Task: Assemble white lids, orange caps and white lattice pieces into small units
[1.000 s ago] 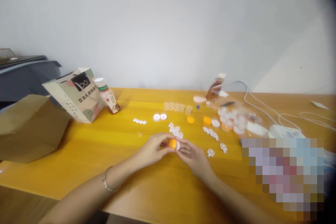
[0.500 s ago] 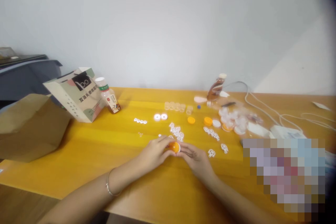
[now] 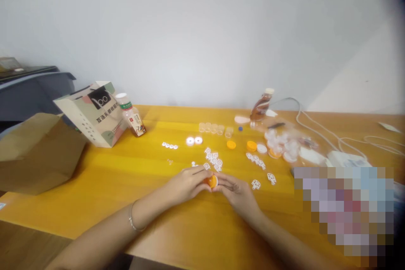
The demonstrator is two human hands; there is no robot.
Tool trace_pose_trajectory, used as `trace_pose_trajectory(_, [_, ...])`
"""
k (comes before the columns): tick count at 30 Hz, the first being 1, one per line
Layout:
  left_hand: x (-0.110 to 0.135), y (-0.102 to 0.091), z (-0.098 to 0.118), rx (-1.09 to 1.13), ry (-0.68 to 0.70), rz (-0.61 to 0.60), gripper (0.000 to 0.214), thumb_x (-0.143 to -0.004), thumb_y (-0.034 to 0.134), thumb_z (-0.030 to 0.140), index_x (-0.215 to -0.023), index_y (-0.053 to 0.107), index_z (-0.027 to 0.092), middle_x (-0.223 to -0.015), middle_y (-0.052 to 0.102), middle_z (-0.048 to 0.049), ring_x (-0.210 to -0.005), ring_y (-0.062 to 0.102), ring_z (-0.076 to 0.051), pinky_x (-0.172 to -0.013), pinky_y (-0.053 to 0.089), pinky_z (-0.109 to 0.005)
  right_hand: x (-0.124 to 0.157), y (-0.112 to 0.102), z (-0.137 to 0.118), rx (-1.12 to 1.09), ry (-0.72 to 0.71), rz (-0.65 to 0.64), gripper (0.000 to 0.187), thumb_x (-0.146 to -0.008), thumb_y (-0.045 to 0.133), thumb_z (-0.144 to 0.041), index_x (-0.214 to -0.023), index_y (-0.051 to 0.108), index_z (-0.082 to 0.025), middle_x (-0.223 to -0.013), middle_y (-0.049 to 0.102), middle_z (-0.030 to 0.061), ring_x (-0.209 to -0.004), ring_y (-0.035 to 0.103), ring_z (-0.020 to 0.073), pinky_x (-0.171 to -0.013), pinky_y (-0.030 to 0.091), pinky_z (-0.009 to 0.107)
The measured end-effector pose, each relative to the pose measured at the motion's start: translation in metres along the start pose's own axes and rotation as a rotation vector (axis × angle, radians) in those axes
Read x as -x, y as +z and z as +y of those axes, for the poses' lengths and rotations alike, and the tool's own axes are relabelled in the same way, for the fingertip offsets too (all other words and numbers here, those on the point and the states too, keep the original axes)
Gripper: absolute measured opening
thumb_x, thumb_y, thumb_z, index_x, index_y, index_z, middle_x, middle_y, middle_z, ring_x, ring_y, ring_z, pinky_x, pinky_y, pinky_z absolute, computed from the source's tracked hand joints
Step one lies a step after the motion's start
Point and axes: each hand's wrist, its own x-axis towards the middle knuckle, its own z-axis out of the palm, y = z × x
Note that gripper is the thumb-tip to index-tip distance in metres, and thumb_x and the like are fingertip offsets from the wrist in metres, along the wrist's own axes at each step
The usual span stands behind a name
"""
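Observation:
Between my two hands is a small round orange-and-white plastic piece [image 3: 213, 181], its white edge turned to the right. My left hand [image 3: 189, 183] grips its left side with thumb and fingers. From the right, my right hand [image 3: 236, 190] pinches the white edge. Just beyond the hands lies a heap of white openwork plastic pieces [image 3: 214, 159]. Farther back are two white discs [image 3: 198, 140] and an orange cap [image 3: 231, 145]. To the right lie more openwork pieces [image 3: 255, 160].
A row of clear little cups [image 3: 211, 128] stands toward the back. At left are a bottle [image 3: 131, 116], a printed paper bag [image 3: 104, 114] and a brown bag [image 3: 38, 156]. At right are a brown bottle [image 3: 262, 105], a pile of clear plastic parts [image 3: 281, 143] and white cables [image 3: 313, 118].
The orange-and-white piece has shifted slightly down and right and turned a little between my hands. My left fingers have moved slightly on it. Other things keep their places.

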Motion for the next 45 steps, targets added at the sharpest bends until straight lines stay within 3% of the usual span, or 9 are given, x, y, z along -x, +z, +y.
trace_pose_trajectory(7, [-0.001,-0.001,0.003,0.086,-0.12,0.019,0.021,-0.082,0.047,0.031,-0.095,0.054,0.016,-0.083,0.057,-0.004,-0.076,0.053,-0.014,-0.069,0.045,-0.026,0.002,0.0,0.002,0.027,-0.016,-0.066,0.039,-0.07,0.059,-0.024,-0.108,0.056,-0.026,-0.095,0.068,0.0009,-0.09,0.062,0.0207,-0.087,0.047,0.038])
trace_pose_trajectory(18, [-0.002,-0.005,0.001,0.161,-0.074,-0.018,0.028,-0.08,0.051,0.035,-0.102,0.054,0.018,-0.095,0.056,-0.0054,-0.085,0.053,-0.015,-0.076,0.042,-0.026,-0.001,-0.001,-0.002,-0.024,0.033,-0.109,0.033,-0.067,0.063,-0.032,-0.098,0.057,-0.023,-0.089,0.069,0.0029,-0.088,0.063,0.0207,-0.085,0.048,0.036])
trace_pose_trajectory(26, [-0.002,0.001,0.001,0.164,-0.114,0.009,0.025,-0.072,0.056,0.026,-0.097,0.055,0.019,-0.088,0.059,-0.0029,-0.078,0.054,-0.014,-0.072,0.042,-0.024,-0.002,0.002,-0.004,-0.03,0.066,-0.181,0.04,-0.068,0.062,-0.035,-0.098,0.036,-0.024,-0.083,0.067,0.002,-0.078,0.065,0.0164,-0.08,0.048,0.036])
trace_pose_trajectory(29, [-0.001,0.003,0.003,0.084,-0.109,0.011,0.034,-0.071,0.054,0.023,-0.105,0.05,0.018,-0.089,0.058,-0.0041,-0.079,0.053,-0.015,-0.071,0.043,-0.025,-0.005,-0.017,-0.017,0.131,0.058,-0.247,0.037,-0.068,0.06,-0.038,-0.096,0.04,-0.023,-0.082,0.066,0.0013,-0.077,0.064,0.0161,-0.074,0.049,0.031])
trace_pose_trajectory(32, [0.002,0.004,0.006,-0.019,-0.09,-0.067,0.034,-0.07,0.052,0.022,-0.102,0.046,0.017,-0.086,0.057,-0.005,-0.074,0.053,-0.015,-0.065,0.042,-0.025,-0.009,-0.055,-0.032,0.554,0.068,-0.043,0.024,-0.072,0.052,-0.044,-0.074,0.048,-0.021,-0.063,0.062,-0.0005,-0.054,0.059,0.0143,-0.054,0.046,0.027])
trace_pose_trajectory(35, [0.005,0.007,0.009,-0.155,-0.054,-0.173,0.021,-0.068,0.051,0.022,-0.088,0.047,0.016,-0.077,0.055,-0.0045,-0.063,0.05,-0.014,-0.056,0.04,-0.023,-0.008,-0.092,-0.037,0.975,0.176,0.105,0.031,-0.071,0.049,-0.049,-0.06,0.045,-0.021,-0.049,0.055,-0.0007,-0.044,0.052,0.0148,-0.044,0.035,0.026])
trace_pose_trajectory(37, [0.006,0.008,0.011,-0.235,-0.027,-0.204,0.018,-0.068,0.05,0.023,-0.084,0.046,0.016,-0.075,0.054,-0.0049,-0.06,0.049,-0.013,-0.052,0.038,-0.023,-0.004,-0.106,-0.034,1.106,0.263,0.097,0.033,-0.068,0.051,-0.051,-0.057,0.043,-0.021,-0.05,0.056,0.0004,-0.045,0.052,0.0162,-0.042,0.031,0.026])
trace_pose_trajectory(41, [0.008,0.008,0.015,-0.288,0.036,-0.229,0.016,-0.071,0.048,0.024,-0.084,0.046,0.015,-0.075,0.053,-0.0058,-0.06,0.048,-0.013,-0.053,0.038,-0.024,0.001,-0.104,-0.028,1.117,0.337,-0.017,0.028,-0.068,0.051,-0.048,-0.063,0.043,-0.022,-0.058,0.059,0.0012,-0.051,0.054,0.0177,-0.043,0.03,0.025])
trace_pose_trajectory(45, [0.008,0.004,0.017,-0.309,0.074,-0.261,0.016,-0.072,0.049,0.024,-0.086,0.046,0.016,-0.076,0.055,-0.0057,-0.063,0.05,-0.015,-0.057,0.04,-0.025,-0.003,-0.089,-0.026,1.139,0.305,-0.021,0.022,-0.069,0.051,-0.042,-0.067,0.043,-0.022,-0.065,0.06,0.002,-0.057,0.056,0.0187,-0.046,0.031,0.025])
